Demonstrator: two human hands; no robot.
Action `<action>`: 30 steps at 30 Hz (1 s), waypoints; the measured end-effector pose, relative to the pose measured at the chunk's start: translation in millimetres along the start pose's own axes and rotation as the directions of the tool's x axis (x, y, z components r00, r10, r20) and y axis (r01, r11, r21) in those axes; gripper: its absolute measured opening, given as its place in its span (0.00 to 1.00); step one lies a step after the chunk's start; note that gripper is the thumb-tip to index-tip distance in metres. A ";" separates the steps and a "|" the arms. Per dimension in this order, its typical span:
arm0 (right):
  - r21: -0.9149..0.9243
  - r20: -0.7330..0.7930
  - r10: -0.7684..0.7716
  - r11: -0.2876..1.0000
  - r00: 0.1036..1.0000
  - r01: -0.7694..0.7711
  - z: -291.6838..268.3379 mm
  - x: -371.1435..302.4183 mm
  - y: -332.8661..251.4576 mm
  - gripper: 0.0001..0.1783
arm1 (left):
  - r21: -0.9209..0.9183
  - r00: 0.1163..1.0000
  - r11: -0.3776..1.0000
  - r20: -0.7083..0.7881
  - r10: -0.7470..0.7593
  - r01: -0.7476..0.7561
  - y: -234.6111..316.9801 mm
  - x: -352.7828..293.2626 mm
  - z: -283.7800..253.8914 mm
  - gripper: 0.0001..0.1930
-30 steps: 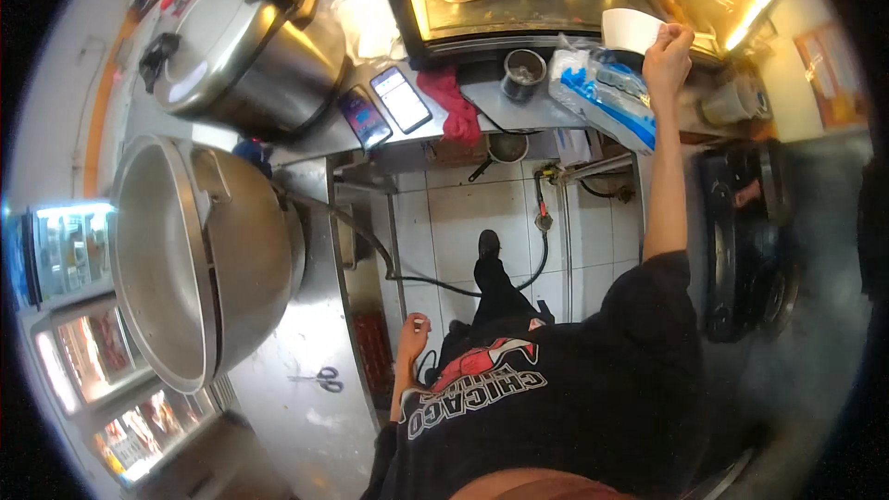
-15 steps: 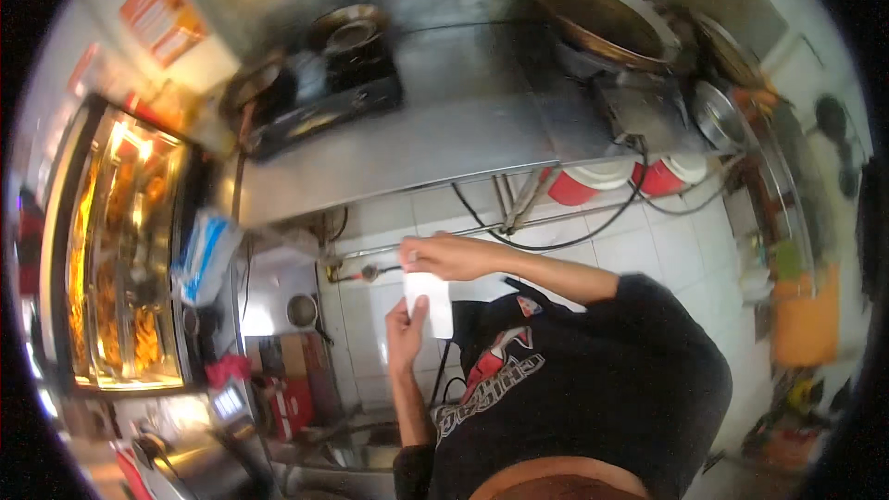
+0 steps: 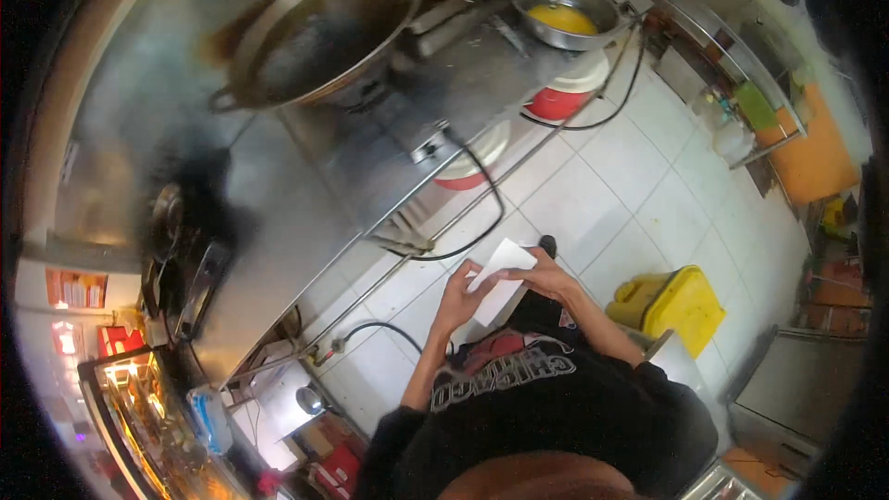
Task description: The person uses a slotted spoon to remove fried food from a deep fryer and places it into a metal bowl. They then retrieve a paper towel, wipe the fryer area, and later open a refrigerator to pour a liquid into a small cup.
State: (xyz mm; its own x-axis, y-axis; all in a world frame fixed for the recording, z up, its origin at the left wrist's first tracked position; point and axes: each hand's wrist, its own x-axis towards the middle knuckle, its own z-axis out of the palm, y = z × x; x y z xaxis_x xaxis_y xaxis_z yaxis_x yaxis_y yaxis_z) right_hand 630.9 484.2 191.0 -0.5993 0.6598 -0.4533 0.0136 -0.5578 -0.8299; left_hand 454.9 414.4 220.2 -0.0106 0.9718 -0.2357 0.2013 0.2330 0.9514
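- White-tiled floor point(image 3: 593, 190) spreads beneath everything, below the person's hands and the steel tabletop.
- Steel tabletop point(image 3: 269, 231) runs diagonally across upper left, front edge toward the person.
- Large wok point(image 3: 366, 60) sits toward its far side; contents dark, perhaps liquid, too hazy to be sure.
- Lit glass display case point(image 3: 139, 412), lower left.
- Yellow bin point(image 3: 685, 310) stands on the floor, right of the person.
- Round metal bowl point(image 3: 565, 39), yellow contents, beyond the wok's right side; red tub point(image 3: 560, 97) with white lid just below.
- Left hand point(image 3: 457, 296) pinches the paper's left side; right hand point(image 3: 548, 273) grasps its right.
- White paper point(image 3: 505, 282), tilted, held between both hands before the dark shirt.
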 end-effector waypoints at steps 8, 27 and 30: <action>0.431 -0.172 -0.083 0.890 0.982 0.151 -234.9 22.5 -117.7 0.38 | -0.224 0.998 0.974 0.059 0.028 -0.014 97.4 238.7 142.7 0.12; -0.575 -0.643 -0.616 0.781 0.454 0.245 -467.1 264.8 -383.3 0.19 | -0.174 0.970 0.955 -0.089 0.228 -0.240 193.5 632.9 124.5 0.18; -0.745 -0.518 -0.789 0.606 0.330 0.278 -495.9 341.9 -413.5 0.23 | -0.048 0.995 0.996 -0.078 0.068 -0.072 195.3 647.3 106.4 0.14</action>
State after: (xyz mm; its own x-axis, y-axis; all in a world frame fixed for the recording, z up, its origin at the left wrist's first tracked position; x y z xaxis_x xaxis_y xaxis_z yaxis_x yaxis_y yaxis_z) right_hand 817.3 1190.1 217.8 0.2061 0.9187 0.3368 0.4381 0.2212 -0.8713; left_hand 591.5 1085.0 232.4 -0.0730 0.9853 -0.1546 0.1547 0.1643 0.9742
